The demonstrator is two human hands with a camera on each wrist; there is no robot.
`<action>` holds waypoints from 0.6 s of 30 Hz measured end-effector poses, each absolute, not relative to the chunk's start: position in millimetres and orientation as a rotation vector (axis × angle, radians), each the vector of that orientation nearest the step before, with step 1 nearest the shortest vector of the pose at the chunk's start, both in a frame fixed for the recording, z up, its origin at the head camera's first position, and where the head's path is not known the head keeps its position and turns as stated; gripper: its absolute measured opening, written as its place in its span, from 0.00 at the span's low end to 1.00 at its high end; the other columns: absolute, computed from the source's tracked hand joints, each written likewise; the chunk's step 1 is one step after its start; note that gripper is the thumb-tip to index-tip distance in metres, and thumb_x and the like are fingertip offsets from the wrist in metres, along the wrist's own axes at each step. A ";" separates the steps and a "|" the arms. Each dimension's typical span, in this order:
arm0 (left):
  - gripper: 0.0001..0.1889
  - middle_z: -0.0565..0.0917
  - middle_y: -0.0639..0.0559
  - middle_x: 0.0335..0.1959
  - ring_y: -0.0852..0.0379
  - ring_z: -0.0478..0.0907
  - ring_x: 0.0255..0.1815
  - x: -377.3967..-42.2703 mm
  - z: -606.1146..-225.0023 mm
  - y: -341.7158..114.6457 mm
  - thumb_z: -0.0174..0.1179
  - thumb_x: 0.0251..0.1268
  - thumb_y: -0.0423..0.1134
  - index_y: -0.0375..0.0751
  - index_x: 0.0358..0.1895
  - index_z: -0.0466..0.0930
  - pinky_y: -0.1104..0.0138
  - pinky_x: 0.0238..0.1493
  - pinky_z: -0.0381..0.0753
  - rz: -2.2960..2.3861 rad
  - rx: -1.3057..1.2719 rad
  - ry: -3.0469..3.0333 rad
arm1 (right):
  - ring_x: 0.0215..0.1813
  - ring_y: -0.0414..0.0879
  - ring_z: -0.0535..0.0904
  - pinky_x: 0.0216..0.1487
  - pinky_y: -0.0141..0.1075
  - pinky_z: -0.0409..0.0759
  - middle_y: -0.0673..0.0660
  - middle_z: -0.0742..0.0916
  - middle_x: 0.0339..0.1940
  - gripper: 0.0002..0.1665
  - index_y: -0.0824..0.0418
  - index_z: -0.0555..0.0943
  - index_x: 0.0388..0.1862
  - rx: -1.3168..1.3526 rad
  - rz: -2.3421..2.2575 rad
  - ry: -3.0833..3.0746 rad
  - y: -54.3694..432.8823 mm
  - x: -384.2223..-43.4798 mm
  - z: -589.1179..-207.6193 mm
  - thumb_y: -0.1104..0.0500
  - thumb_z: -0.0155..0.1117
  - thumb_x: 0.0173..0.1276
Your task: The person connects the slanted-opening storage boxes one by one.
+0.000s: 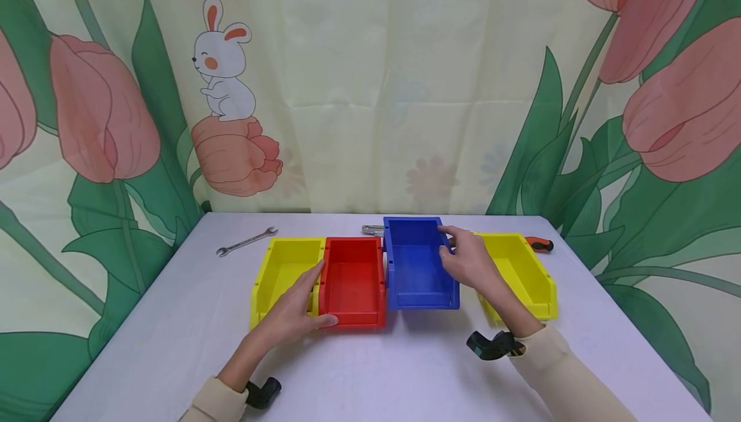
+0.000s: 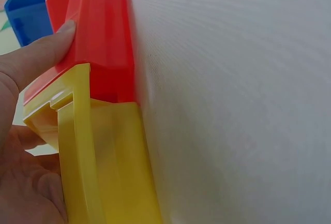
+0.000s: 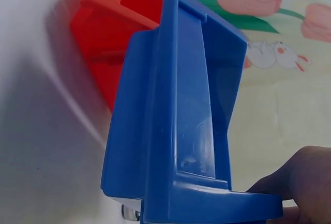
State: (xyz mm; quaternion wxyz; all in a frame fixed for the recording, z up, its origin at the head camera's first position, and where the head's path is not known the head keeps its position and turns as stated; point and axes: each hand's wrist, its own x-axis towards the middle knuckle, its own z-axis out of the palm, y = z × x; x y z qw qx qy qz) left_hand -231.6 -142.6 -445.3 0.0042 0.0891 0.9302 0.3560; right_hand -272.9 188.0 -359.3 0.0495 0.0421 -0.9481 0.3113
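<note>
Okay, right hand [image 1: 467,260] pinches the blue bin [image 1: 413,271] by its right wall, beside the red bin [image 1: 353,277]; long axis front-to-back, lip facing us. Left hand [image 1: 292,312]: fingers spread, thumb touching red.

The head view is facing forward and down from well above the fingers [image 1: 310,279]; tilted wrist views are looking across from close beside them, all sharing the red storage bin [image 1: 354,277] and blue storage bin [image 1: 413,264].
</note>
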 end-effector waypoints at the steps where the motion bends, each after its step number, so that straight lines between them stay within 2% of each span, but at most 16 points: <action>1: 0.63 0.64 0.47 0.85 0.41 0.64 0.83 -231.9 -445.5 -142.5 0.84 0.50 0.42 0.54 0.87 0.51 0.48 0.63 0.88 1.116 0.279 2.916 | 0.59 0.67 0.87 0.57 0.56 0.90 0.74 0.85 0.64 0.31 0.68 0.69 0.79 0.131 0.946 -2.889 187.9 -273.2 -359.6 0.64 0.53 0.79; 10: 0.63 0.63 0.49 0.85 0.42 0.64 0.84 -232.1 -445.9 -141.4 0.84 0.50 0.42 0.56 0.88 0.50 0.48 0.63 0.88 1.126 0.264 2.899 | 0.61 0.68 0.87 0.58 0.56 0.90 0.74 0.85 0.65 0.31 0.68 0.70 0.79 0.160 0.939 -2.881 187.9 -275.1 -365.5 0.64 0.54 0.79; 18: 0.62 0.64 0.48 0.85 0.41 0.64 0.84 -230.9 -444.5 -143.5 0.83 0.51 0.42 0.54 0.88 0.50 0.48 0.63 0.88 1.141 0.298 2.899 | 0.56 0.65 0.88 0.55 0.53 0.91 0.74 0.87 0.61 0.30 0.71 0.72 0.76 0.253 0.861 -2.871 190.1 -276.2 -369.8 0.62 0.57 0.79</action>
